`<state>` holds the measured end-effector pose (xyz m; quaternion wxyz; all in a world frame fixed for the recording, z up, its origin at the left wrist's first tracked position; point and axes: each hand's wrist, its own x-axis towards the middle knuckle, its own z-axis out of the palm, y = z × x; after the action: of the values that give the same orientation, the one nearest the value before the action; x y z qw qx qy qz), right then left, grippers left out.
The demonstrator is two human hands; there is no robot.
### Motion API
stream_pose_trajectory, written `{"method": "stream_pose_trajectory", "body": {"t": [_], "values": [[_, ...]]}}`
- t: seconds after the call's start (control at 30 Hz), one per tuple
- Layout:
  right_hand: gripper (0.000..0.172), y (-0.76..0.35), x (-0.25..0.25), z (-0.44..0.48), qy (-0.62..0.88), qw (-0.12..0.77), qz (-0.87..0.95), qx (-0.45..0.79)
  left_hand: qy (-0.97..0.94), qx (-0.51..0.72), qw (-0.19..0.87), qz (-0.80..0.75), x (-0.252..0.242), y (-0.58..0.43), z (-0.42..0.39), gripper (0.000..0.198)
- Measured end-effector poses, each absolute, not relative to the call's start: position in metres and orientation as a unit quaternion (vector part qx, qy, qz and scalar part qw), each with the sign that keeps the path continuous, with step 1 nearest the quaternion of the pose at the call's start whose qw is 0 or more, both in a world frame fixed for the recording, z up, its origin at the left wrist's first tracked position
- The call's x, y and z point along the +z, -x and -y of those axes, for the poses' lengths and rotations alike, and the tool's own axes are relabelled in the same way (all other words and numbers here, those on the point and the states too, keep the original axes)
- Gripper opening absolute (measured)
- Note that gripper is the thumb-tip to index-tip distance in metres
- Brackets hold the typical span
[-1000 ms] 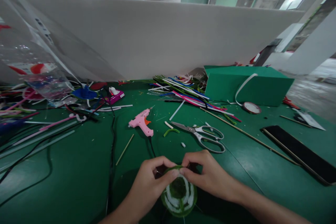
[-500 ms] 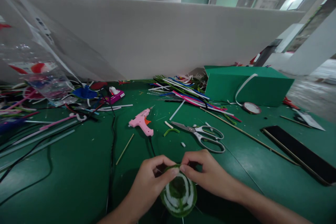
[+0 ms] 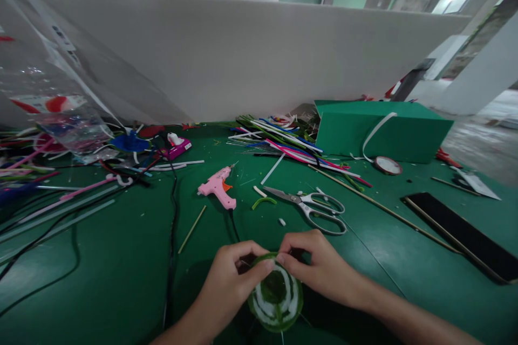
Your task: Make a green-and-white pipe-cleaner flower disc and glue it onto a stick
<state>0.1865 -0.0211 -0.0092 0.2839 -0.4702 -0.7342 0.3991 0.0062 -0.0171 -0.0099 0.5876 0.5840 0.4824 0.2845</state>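
Both my hands meet low in the middle of the view over a round green-and-white coiled disc [image 3: 277, 302] made of fuzzy wire. My left hand [image 3: 234, 277] pinches the disc's upper rim from the left, fingers closed. My right hand [image 3: 315, 267] pinches the same rim from the right, thumb and forefinger pressed together. The fingertips of the two hands nearly touch at the top of the disc. The disc hangs just above the green table [image 3: 101, 280].
A pink glue gun [image 3: 217, 187] with its black cord and grey scissors [image 3: 311, 205] lie just beyond my hands. Farther back: a heap of coloured fuzzy wires [image 3: 283, 143], a green box [image 3: 380, 129], a tape roll [image 3: 387, 166]. A black strip [image 3: 461, 234] lies right, a plastic bag [image 3: 52, 97] left.
The disc has sunk and turned very slightly between my fingers; the pinching fingertips shifted a little along its rim. Nothing else on the table moved.
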Motion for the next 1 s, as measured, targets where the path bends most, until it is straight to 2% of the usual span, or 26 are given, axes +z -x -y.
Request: {"method": "stream_pose_trajectory", "body": {"t": [0.23,0.43,0.5,0.6,0.67,0.87,1.0], "values": [[0.02,-0.186,-0.01,0.02,0.467,0.286,0.737,0.396,-0.585,0.291,0.581,-0.486,-0.009,-0.006,0.019,0.017],[0.041,-0.192,-0.006,0.016,0.444,0.324,0.665,0.506,-0.559,0.322,0.577,-0.501,-0.011,-0.005,0.014,0.019],[0.037,-0.196,-0.005,0.014,0.444,0.321,0.647,0.531,-0.546,0.338,0.568,-0.515,-0.012,-0.005,0.012,0.019],[0.019,-0.199,-0.005,0.011,0.473,0.297,0.646,0.521,-0.538,0.356,0.55,-0.53,-0.012,-0.005,0.011,0.02],[0.013,-0.199,-0.006,0.008,0.488,0.295,0.65,0.503,-0.536,0.357,0.558,-0.523,-0.01,-0.006,0.012,0.02],[0.012,-0.201,-0.008,0.007,0.485,0.285,0.685,0.464,-0.512,0.313,0.661,-0.451,-0.003,-0.004,0.015,0.036],[0.006,-0.2,-0.008,0.01,0.468,0.28,0.694,0.471,-0.529,0.303,0.651,-0.453,-0.008,-0.006,0.016,0.021]]}}
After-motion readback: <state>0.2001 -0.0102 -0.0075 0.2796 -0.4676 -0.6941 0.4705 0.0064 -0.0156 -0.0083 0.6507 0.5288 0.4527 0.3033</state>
